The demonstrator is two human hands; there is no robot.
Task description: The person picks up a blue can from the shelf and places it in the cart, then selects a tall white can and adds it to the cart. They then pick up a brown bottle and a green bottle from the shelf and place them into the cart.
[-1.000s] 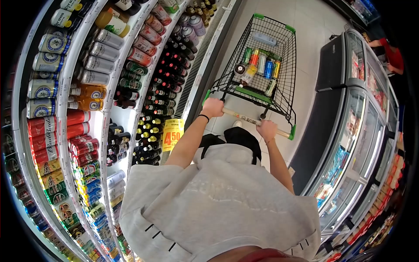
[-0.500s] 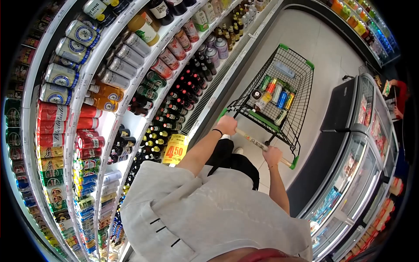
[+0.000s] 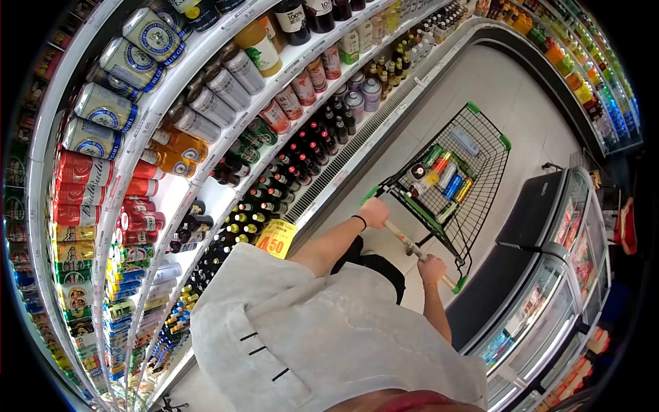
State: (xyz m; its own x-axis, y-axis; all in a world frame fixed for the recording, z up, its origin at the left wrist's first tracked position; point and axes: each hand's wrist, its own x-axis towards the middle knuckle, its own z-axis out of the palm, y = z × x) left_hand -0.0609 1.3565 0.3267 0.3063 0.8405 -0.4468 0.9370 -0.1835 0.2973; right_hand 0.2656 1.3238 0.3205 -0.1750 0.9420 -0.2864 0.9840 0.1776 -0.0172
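Both hands are on the handle (image 3: 405, 239) of a black wire shopping cart (image 3: 486, 147) with green corners. My left hand (image 3: 375, 213), with a dark band at the wrist, is wrapped round the handle's left part. Nearer the right end of the bar, my right hand (image 3: 432, 269) is closed round it. Inside the cart lie several cans and bottles, among them a blue can (image 3: 454, 186), a gold can (image 3: 464, 189) and a dark-lidded container (image 3: 418, 171). A clear package (image 3: 466, 141) lies farther forward in the basket.
Shelves of cans and bottles (image 3: 154, 110) curve along the left, with a yellow price sign (image 3: 276, 238) at their edge. Freezer cabinets (image 3: 528, 309) line the right. Another drinks shelf (image 3: 576, 69) stands beyond the tiled floor (image 3: 439, 82).
The cart and both hands appear farther right and slightly lower in view. Shelves and freezers have shifted in the picture. Both hands keep their hold on the handle.
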